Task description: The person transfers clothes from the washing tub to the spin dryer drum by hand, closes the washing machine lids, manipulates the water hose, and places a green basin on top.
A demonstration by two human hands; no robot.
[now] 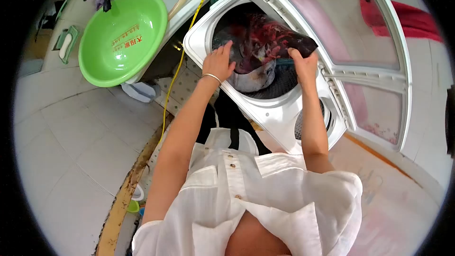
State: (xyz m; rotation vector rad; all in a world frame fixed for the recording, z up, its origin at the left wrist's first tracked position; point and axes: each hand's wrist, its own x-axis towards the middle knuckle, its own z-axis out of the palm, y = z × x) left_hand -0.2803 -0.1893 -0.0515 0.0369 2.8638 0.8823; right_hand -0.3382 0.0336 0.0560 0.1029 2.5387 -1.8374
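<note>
Here's the white washing machine (267, 114), lid up, a green basin (122, 42) off to its left. In its tub, the dark red patterned cloth (265, 38) spreads between the hands, one dark corner rising right into the right hand (304, 61), pinched thumb against fingers! The left hand (220, 61), loosely open, hovers at the tub's left edge, contact unclear.

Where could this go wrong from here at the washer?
The silver bangle on the left wrist might snag fabric as the left hand works at the tub of the white twin-tub washer. The raised, white-framed lid with pink-patterned panels could drop onto the right hand, which grips the dark red-and-black cloth. That cloth might also bleed dye onto the pale grey-white fabric beneath it.
</note>
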